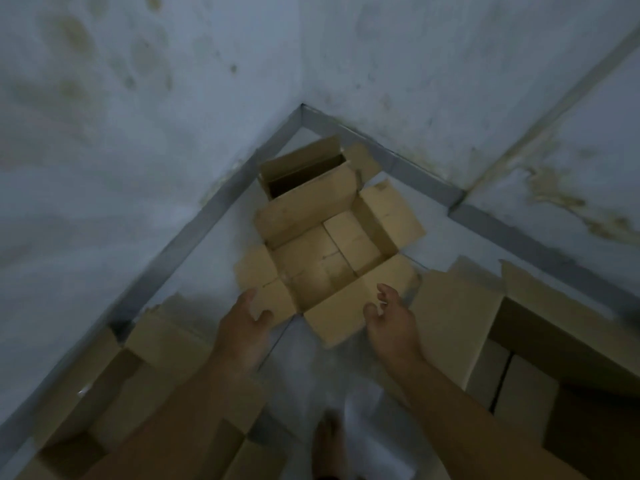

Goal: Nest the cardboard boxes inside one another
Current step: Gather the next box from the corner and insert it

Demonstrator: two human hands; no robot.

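Observation:
An open cardboard box [329, 258] sits on the floor near the room's corner, its four flaps spread out and its inside bare. Behind it, tight in the corner, stands a smaller open box [304, 171] with a dark inside. My left hand [242, 327] hovers over the near-left flap, fingers apart, holding nothing. My right hand [391, 320] hovers over the near-right flap, fingers curled apart, also holding nothing. A large open box [519, 358] lies at the right, and another open box [114, 386] at the left, partly hidden by my left arm.
Two stained white walls meet at the corner [302, 105], with a grey skirting strip [194, 237] along the floor. A wall step juts out at the right [457, 202]. My bare foot [329, 445] stands on the pale floor between the side boxes.

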